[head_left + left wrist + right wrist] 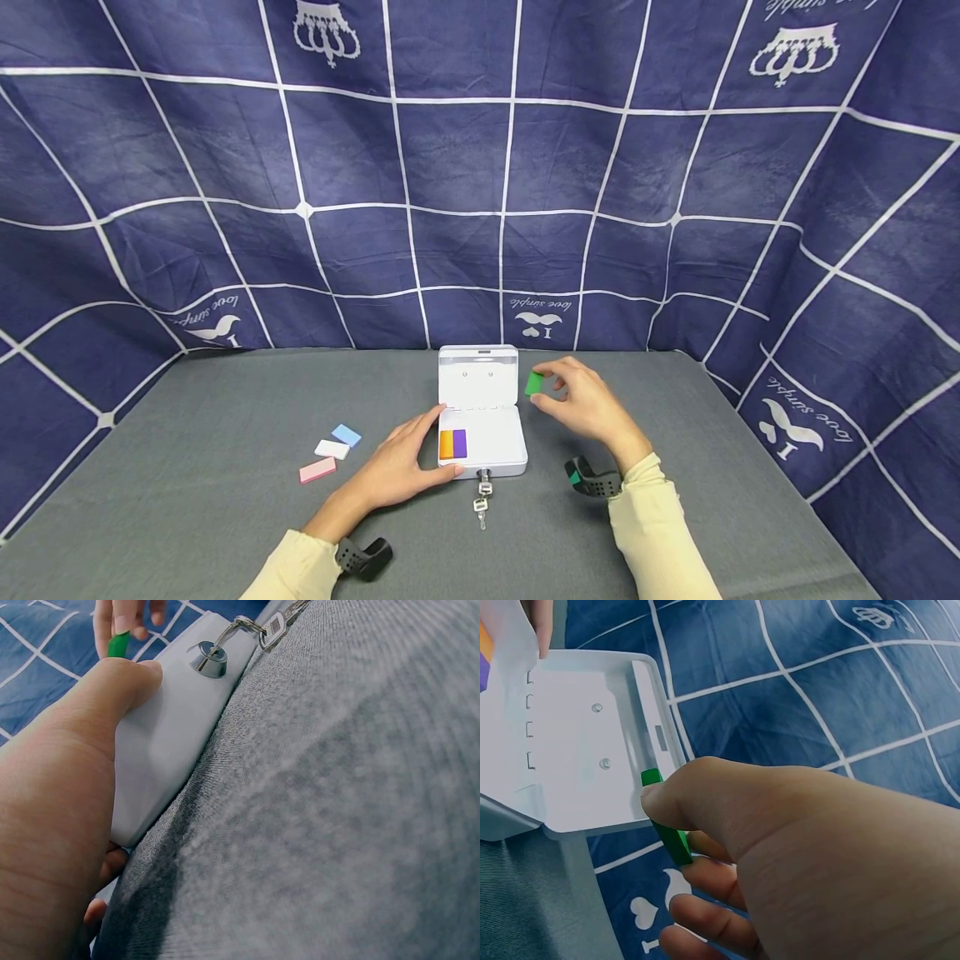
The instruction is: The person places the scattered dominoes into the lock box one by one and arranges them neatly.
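Note:
A white metal cash box (491,442) stands with its lid (477,383) raised. An orange block (446,445) and a purple block (460,443) lie side by side at its left inside. My left hand (401,467) holds the box's left side, thumb on the front face and fingers reaching to the hinge corner. Right of the lid, my right hand (588,404) pinches a thin green block (533,383) between thumb and fingers, above the table. The right wrist view shows that green block (671,840) beside the lid.
A blue block (347,435), a white block (332,449) and a pink block (317,470) lie left of the box on the grey cloth (225,467). Keys (482,504) hang from the front lock. A blue checked curtain (465,167) stands behind the table.

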Motion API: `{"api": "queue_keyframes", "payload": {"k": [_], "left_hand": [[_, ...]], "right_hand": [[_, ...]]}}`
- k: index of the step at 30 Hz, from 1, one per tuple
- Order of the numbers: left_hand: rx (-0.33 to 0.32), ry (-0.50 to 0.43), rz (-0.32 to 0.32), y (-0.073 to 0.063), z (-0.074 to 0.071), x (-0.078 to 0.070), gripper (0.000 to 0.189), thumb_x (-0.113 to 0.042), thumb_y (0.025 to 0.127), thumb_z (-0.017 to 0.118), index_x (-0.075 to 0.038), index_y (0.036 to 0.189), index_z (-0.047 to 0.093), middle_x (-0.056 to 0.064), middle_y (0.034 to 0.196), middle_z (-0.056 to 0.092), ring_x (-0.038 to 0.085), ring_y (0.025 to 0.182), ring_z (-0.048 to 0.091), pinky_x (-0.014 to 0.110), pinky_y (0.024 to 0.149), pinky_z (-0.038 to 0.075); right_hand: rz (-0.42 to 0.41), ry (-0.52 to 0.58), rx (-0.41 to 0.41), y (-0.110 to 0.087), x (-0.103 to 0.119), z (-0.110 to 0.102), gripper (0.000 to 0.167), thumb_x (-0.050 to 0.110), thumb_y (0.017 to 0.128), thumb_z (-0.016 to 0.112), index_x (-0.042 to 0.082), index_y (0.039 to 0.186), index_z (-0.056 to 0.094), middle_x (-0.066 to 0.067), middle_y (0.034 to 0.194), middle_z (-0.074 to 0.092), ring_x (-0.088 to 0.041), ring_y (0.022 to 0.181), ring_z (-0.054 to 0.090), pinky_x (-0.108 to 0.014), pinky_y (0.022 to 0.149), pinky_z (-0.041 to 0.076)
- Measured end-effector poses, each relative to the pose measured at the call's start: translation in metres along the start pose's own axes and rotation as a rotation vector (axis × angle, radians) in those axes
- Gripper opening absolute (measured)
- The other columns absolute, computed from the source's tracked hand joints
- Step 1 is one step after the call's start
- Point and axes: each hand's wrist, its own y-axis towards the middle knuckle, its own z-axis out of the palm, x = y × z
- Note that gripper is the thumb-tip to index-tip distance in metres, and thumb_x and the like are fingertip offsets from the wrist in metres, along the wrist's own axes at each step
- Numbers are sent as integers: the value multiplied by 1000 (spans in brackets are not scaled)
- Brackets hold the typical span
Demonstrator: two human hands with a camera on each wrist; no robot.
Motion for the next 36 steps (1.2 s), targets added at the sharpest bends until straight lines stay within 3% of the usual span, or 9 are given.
{"api": "queue_keyframes", "payload": {"k": [36], "left_hand": [[8,-4,-16,0,-1,-2,98,-68,78,69,-19,154,34,7,148,47,30,136,41,53,109,32]], "right_hand": [[-49,-10,72,3,14,15,39,22,87,76,9,122,67,-2,108,61,-19,89,60,-31,71,50]]}}
